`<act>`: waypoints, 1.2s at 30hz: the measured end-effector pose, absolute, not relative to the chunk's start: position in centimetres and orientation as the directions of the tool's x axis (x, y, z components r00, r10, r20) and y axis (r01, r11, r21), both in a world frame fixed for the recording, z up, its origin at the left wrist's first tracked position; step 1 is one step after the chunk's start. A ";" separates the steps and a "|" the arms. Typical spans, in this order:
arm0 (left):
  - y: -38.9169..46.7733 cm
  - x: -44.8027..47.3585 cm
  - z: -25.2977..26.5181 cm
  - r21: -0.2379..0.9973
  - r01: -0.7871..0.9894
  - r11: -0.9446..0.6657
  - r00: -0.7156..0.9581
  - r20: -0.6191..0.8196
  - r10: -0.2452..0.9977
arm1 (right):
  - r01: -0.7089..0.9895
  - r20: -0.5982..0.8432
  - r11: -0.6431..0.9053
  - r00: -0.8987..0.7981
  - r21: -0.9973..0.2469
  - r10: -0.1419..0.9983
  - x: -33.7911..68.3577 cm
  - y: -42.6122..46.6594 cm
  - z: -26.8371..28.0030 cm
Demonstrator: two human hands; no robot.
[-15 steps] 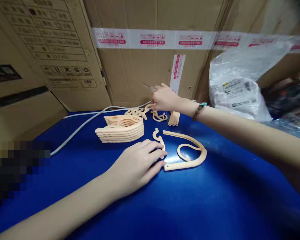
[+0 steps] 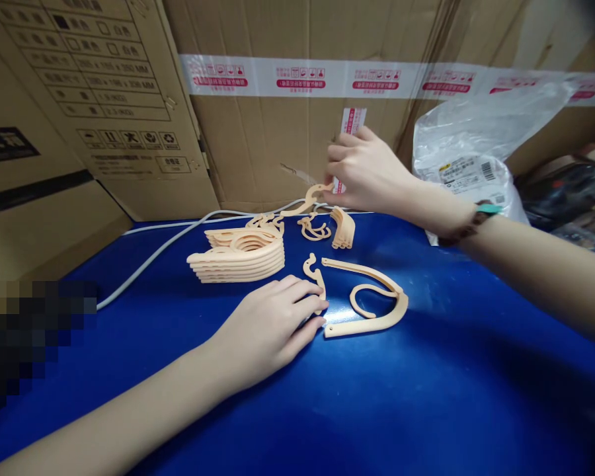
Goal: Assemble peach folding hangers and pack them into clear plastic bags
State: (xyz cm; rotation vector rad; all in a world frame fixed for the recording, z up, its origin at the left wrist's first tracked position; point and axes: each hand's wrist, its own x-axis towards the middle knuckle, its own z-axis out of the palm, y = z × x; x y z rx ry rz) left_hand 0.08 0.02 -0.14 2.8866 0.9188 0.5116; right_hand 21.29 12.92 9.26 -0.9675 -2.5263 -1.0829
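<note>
My left hand [image 2: 277,322] lies low over the table with fingers stretched out, their tips touching the lower end of a cream plastic hanger hook [image 2: 311,266]. Just right of it lies a folding hanger frame [image 2: 367,328], its two arms spread and a curved strip inside. Farther back, my right hand [image 2: 364,165] is raised and pinches the end of another hanger hook [image 2: 305,201] between thumb and fingers. Below that hook are a small heap of hooks [image 2: 265,222] and some curved hook pieces [image 2: 315,230]. A bundle of hanger arms [image 2: 344,228] stands beside them.
A neat stack of cream hangers [image 2: 238,261] sits left of centre on the blue table [image 2: 297,410]. A white cable [image 2: 149,258] runs behind it. Cardboard boxes [image 2: 268,132] wall the back and left. A clear plastic bag [image 2: 456,132] stands at the back right.
My right hand has moved right and up from the heap at the back, with a hook now visible in its fingers. My left hand has stayed in place.
</note>
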 end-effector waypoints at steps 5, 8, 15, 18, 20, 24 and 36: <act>-0.1 -0.1 0.2 0.112 0.552 -0.827 0.731 0.413 0.544 | 0.677 0.456 0.588 -0.735 0.443 0.503 24.6 8.2 8.8; -0.5 0.0 1.0 0.084 0.560 -0.824 0.632 0.600 0.491 | 0.664 0.433 0.687 -0.734 0.294 0.524 25.7 5.2 7.8; -1.5 0.6 1.0 0.219 0.528 -0.821 0.615 0.568 0.547 | 0.555 0.475 0.827 -0.755 0.093 0.453 22.8 -0.5 4.2; -1.4 0.6 0.5 0.403 0.494 -0.771 0.637 0.435 0.636 | 0.542 0.513 0.831 -0.753 0.128 0.412 22.2 -1.3 3.3; -1.1 0.5 0.5 0.485 0.496 -0.720 0.633 0.365 0.683 | 0.542 0.511 0.835 -0.746 0.094 0.427 22.5 -1.2 3.0; -0.5 0.0 0.9 0.488 0.525 -0.698 0.603 0.365 0.709 | 0.573 0.473 0.818 -0.708 -0.050 0.525 23.6 -0.7 2.3; 0.1 -0.6 0.3 0.132 0.587 -0.799 0.688 0.439 0.578 | 0.482 0.299 0.875 -0.842 0.042 0.449 23.5 -1.0 0.6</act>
